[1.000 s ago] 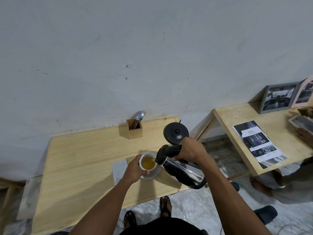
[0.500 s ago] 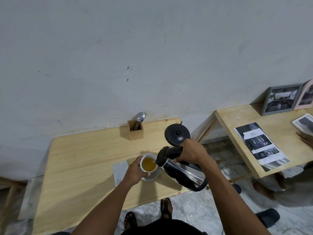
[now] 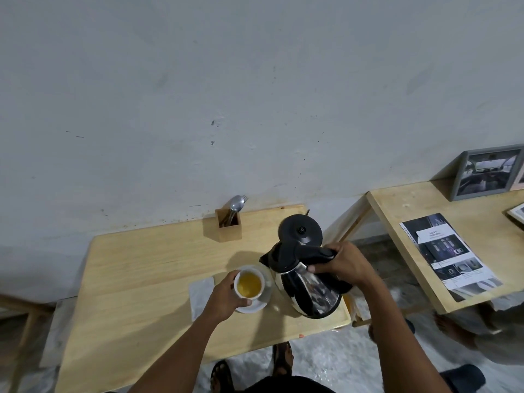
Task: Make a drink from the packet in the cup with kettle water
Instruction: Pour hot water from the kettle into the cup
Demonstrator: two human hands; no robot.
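Note:
A white cup (image 3: pixel 249 285) full of yellow-orange liquid stands on a white saucer (image 3: pixel 262 303) on the wooden table (image 3: pixel 136 279). My left hand (image 3: pixel 225 297) wraps around the cup's left side. My right hand (image 3: pixel 344 263) grips the black handle of a steel kettle (image 3: pixel 307 285), which is nearly upright just right of the cup, its spout close to the rim. No water stream shows. The kettle's round black base (image 3: pixel 300 230) sits behind it. A silvery packet (image 3: pixel 201 290) lies flat left of the saucer, partly under my left hand.
A wooden holder (image 3: pixel 228 226) with a spoon and fork stands at the wall. A second table (image 3: pixel 465 245) at right carries a leaflet (image 3: pixel 448 256) and a framed picture (image 3: pixel 486 171). Another person's foot (image 3: pixel 450 330) is under it. My sandalled feet (image 3: pixel 280 361) stand by the table's front edge.
The kettle has tipped back from its pouring tilt to nearly upright and drawn slightly right of the cup. My left hand stays on the cup.

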